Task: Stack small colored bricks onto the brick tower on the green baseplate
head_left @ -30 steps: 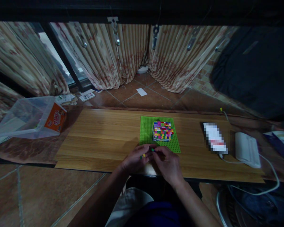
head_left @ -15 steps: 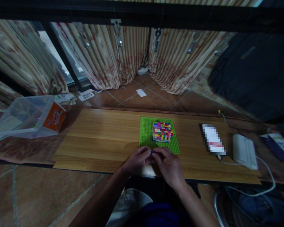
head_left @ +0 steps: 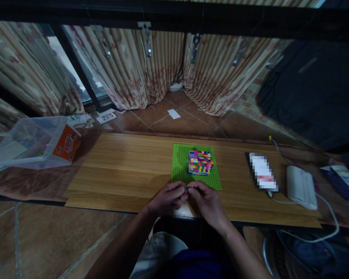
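My left hand (head_left: 170,197) and my right hand (head_left: 206,200) meet just in front of a green studded baseplate (head_left: 178,162). Their fingertips pinch small toy bricks (head_left: 186,189), of which only a dark blue and greenish bit shows between the thumbs. Both hands are closed; the fingers cover most of what they hold. On the baseplate, beyond the fingertips, stands a block built of many coloured toy bricks (head_left: 200,162).
A phone with a blurred screen (head_left: 263,171) and a white box with a cable (head_left: 301,188) lie to the right on the wooden board (head_left: 128,166). At far left stands a clear plastic bin (head_left: 37,135) with an orange label. Curtains hang beyond the table.
My hands stay together at the same spot, with the fingers shifting slightly. A greenish bit now shows beside the blue one between the fingertips.
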Tool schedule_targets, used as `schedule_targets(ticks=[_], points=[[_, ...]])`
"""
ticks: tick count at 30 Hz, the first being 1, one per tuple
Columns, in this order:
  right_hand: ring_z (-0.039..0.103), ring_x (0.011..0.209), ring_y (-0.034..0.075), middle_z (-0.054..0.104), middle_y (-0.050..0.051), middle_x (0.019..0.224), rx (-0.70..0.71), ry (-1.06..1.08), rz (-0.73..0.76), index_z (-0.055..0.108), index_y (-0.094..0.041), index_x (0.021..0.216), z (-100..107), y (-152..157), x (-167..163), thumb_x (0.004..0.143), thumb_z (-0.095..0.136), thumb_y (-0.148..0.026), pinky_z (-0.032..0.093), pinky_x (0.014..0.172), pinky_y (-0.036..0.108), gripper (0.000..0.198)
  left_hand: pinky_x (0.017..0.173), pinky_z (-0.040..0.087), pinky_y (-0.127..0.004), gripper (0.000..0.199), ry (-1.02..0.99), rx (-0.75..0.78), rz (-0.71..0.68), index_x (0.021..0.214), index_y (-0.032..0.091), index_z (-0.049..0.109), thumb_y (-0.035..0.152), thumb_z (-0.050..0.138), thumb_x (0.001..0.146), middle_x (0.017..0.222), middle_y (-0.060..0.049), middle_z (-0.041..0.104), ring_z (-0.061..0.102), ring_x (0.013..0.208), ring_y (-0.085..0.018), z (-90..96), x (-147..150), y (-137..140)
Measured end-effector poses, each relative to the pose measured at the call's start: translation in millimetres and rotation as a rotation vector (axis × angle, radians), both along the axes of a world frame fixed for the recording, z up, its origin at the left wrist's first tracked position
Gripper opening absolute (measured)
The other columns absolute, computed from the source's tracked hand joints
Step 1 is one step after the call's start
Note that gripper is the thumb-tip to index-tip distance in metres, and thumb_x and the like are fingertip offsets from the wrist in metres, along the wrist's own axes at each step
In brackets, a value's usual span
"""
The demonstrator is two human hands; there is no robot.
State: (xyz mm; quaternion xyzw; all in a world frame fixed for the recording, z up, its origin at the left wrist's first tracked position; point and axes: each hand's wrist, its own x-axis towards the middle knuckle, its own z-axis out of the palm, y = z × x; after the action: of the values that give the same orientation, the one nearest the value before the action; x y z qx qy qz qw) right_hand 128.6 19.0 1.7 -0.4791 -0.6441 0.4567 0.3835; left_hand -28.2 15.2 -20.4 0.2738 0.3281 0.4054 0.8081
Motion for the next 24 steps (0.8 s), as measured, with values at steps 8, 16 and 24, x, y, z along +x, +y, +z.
schedule_targets(ticks=[8,16,24], points=[[0.064,0.081,0.019,0.070,0.005,0.090,0.281,-0.162,-0.348,0.069,-0.021,0.091,-3.1,24.3,8.5,0.085,0.056,-0.032,0.051,0.074,0.033,0.018,0.038,0.017,-0.015,0.034,-0.069,-0.098,0.252,0.088,0.018,0.050,0.039,0.071,0.071,0.073,0.000,0.060,0.026,0.041,-0.001,-6.8,5.9,8.3],[0.064,0.077,0.019,0.070,0.006,0.085,0.472,-0.431,-0.341,0.069,-0.019,0.090,-1.1,39.8,-4.8,0.088,0.052,-0.023,0.050,0.072,0.032,0.018,0.037,0.018,-0.016,0.032,0.092,0.033,0.553,0.084,0.020,0.045,0.043,0.066,0.076,0.088,-0.004,0.070,0.037,0.041,-0.002,3.6,23.7,26.8],[0.064,0.073,0.018,0.070,0.005,0.082,0.471,-0.485,-0.343,0.067,-0.019,0.087,-4.2,42.8,-6.1,0.088,0.053,-0.026,0.049,0.068,0.030,0.016,0.039,0.026,-0.015,0.031,0.168,0.047,0.561,0.087,0.021,0.045,0.044,0.063,0.076,0.091,-0.003,0.069,0.046,0.041,-0.002,13.9,34.6,24.4]])
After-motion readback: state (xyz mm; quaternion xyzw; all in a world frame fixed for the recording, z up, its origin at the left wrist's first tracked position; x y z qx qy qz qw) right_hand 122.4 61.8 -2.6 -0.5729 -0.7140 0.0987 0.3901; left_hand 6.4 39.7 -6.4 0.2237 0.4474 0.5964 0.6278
